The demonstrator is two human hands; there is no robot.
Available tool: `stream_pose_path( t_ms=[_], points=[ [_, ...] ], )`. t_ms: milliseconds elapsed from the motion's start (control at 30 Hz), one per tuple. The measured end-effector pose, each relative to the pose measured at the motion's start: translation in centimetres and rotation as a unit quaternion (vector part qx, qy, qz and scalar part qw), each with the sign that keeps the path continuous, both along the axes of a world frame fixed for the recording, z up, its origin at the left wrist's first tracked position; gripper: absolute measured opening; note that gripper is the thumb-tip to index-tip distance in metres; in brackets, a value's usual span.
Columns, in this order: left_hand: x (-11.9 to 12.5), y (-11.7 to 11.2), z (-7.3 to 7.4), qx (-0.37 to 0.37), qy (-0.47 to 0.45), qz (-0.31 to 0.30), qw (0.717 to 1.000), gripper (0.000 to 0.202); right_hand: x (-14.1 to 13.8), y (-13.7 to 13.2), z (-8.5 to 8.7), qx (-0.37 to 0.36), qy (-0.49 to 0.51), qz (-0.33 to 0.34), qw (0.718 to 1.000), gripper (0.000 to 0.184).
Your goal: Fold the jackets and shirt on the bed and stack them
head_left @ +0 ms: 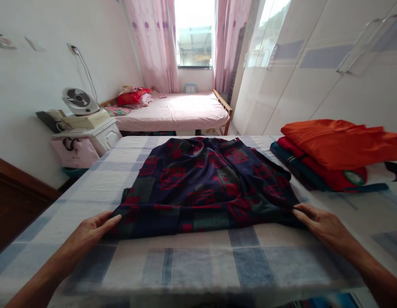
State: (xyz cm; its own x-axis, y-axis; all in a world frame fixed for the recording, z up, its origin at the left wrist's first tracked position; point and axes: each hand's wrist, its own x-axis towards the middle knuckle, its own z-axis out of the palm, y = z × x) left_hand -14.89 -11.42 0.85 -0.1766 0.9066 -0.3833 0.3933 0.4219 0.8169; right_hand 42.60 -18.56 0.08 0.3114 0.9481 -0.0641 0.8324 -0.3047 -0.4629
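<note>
A dark navy garment [211, 179] with red and green square patterns lies spread on a blue-and-white checked bed [201, 261]. Its near edge is turned up into a band. My left hand [97, 226] pinches the garment's near left corner between thumb and fingers. At the opposite near corner, my right hand [317, 218] grips the cloth in the same way. The near edge is stretched between both hands. Some rumples run across the garment's middle and right side, and its exact kind is hard to make out.
To the right sits a stack of folded clothes [327, 160], orange on top. White wardrobes [301, 85] line the right wall. Beyond stands a second bed [182, 111] with a pink sheet. A small fan [78, 100] and a pink bag [75, 152] are at the left.
</note>
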Motion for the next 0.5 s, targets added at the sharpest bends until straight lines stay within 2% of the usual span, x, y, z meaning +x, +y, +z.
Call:
stream_pose_path(
  t_ms=[67,133,200,267,367,500],
  points=[
    [0.1,0.3,-0.3,0.045,0.051,-0.054,0.996,0.051,-0.5,0.3,0.3,-0.007,-0.028,0.0,1.0,0.04],
    [-0.2,0.4,-0.6,0.077,0.155,-0.09,0.981,0.054,-1.0,0.6,0.8,0.016,-0.055,-0.003,0.998,0.044],
    [-0.6,0.6,-0.7,0.083,0.292,-0.097,0.948,0.052,-1.6,1.0,1.4,0.055,-0.074,0.001,0.996,0.044],
    [-1.0,1.0,-0.3,0.085,0.39,-0.094,0.912,0.048,-2.0,1.7,1.7,0.078,-0.081,0.031,0.993,0.041],
    [-0.9,3.1,0.9,0.135,0.423,-0.094,0.891,0.047,-2.0,3.8,2.1,0.089,-0.093,0.061,0.99,0.036],
    [0.7,9.1,1.9,0.173,0.397,-0.138,0.891,0.052,-1.3,8.2,2.1,0.145,-0.117,0.025,0.982,0.039]
  ],
)
